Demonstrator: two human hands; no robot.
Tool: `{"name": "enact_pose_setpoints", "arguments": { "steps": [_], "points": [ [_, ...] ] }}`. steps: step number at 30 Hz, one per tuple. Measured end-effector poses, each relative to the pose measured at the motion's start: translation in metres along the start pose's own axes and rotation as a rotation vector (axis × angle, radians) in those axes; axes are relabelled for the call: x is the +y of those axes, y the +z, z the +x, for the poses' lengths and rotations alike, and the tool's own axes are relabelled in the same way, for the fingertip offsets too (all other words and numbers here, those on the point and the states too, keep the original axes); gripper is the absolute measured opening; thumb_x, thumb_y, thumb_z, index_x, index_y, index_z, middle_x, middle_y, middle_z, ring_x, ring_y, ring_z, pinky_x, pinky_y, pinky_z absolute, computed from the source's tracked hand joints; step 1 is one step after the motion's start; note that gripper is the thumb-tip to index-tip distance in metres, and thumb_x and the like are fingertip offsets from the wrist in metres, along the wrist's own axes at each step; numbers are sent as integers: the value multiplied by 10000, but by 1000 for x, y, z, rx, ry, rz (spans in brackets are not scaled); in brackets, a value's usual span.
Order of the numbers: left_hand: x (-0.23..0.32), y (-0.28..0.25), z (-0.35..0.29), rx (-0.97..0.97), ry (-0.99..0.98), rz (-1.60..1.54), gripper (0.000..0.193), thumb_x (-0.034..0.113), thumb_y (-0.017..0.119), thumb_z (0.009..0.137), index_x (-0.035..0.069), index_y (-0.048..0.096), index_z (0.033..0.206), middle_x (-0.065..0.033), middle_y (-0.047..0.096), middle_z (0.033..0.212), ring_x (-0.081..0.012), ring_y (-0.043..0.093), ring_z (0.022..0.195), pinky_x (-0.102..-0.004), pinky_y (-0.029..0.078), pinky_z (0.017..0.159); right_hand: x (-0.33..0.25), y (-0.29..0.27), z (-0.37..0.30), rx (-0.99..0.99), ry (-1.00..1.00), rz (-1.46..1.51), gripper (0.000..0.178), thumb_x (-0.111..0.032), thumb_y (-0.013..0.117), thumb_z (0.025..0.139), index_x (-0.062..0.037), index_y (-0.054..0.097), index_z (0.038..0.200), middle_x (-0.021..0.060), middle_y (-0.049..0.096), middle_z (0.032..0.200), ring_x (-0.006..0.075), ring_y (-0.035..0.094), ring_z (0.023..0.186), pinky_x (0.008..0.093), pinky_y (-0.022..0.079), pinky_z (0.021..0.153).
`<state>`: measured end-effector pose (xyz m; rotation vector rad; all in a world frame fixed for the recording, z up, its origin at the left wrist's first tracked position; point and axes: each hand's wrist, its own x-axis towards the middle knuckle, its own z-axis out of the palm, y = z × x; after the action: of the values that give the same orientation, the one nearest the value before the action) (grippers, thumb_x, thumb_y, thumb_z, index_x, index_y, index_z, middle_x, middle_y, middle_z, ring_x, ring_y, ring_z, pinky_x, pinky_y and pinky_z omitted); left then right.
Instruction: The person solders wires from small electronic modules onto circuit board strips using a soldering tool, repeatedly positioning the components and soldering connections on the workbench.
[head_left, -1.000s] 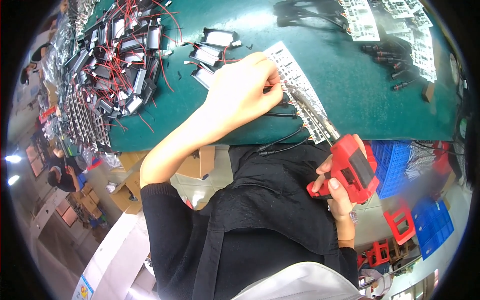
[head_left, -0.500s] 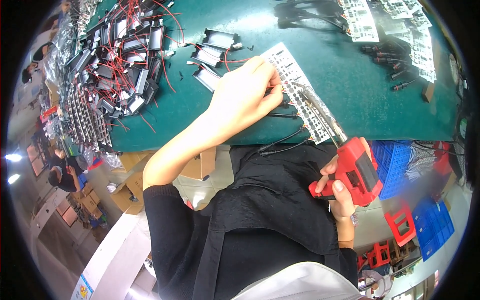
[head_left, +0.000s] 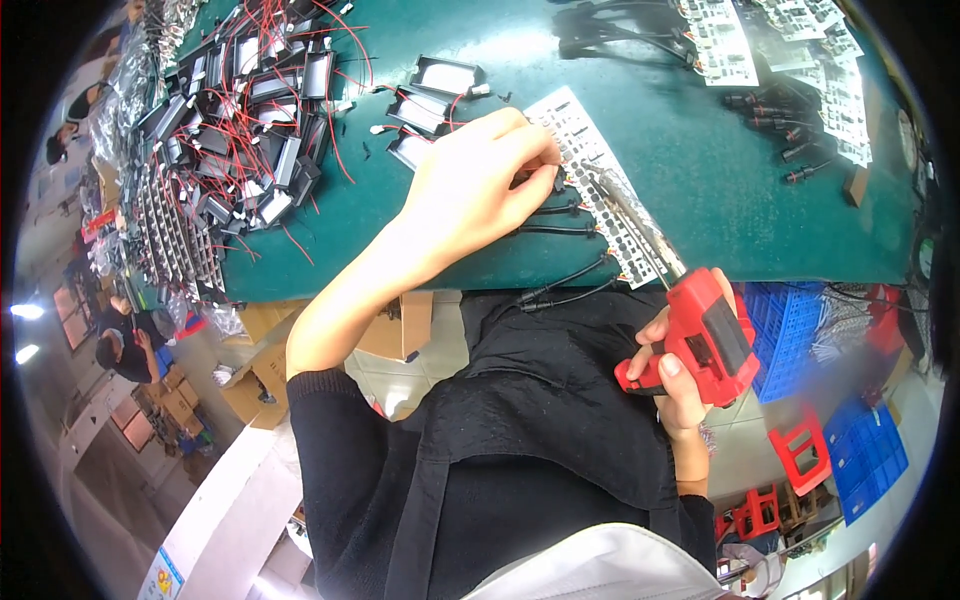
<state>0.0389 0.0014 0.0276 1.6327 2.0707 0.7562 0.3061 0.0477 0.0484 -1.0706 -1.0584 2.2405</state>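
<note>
A white circuit board strip [head_left: 577,122] lies slanted at the table's front edge, with rows of small dark parts. Short black cables [head_left: 560,230] stick out from its left side. My left hand [head_left: 475,185] is closed in a pinch at the board's left edge, on what looks like another black cable, mostly hidden by the fingers. In my right hand [head_left: 682,392] is a red soldering gun [head_left: 712,335], gripped by its handle with a finger at the trigger. Its long metal front reaches up and left over the board, the tip close to my left fingertips.
Black plastic housings [head_left: 420,110] lie just beyond my left hand. Further left is a heap of similar housings with red wires [head_left: 285,165]. More boards [head_left: 720,45] and black cables [head_left: 770,115] lie at the far right. A blue crate [head_left: 785,335] stands below the table's right side.
My left hand has shifted slightly left, its fingers still pinched at the board's edge. The soldering gun has moved a little up and left.
</note>
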Motion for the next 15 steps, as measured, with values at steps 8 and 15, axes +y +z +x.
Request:
{"name": "enact_pose_setpoints", "arguments": {
  "steps": [8, 15],
  "points": [
    [-1, 3, 0, 33, 29, 0, 78, 51, 664, 762, 31, 624, 827, -55, 577, 739, -152, 629, 654, -261, 502, 610, 3, 3, 3, -11, -1, -54, 854, -144, 666, 804, -27, 131, 1460, 158, 572, 918, 175, 585, 641, 282, 522, 535],
    [0, 5, 0, 56, 60, 29, 80, 59, 667, 750, 38, 614, 807, -54, 570, 719, -169, 614, 638, -273, 493, 589, 5, 3, 3, 1, 35, -70, 853, -158, 666, 805, -15, 138, 1459, 154, 577, 916, 171, 583, 751, 273, 520, 540]
  ]
}}
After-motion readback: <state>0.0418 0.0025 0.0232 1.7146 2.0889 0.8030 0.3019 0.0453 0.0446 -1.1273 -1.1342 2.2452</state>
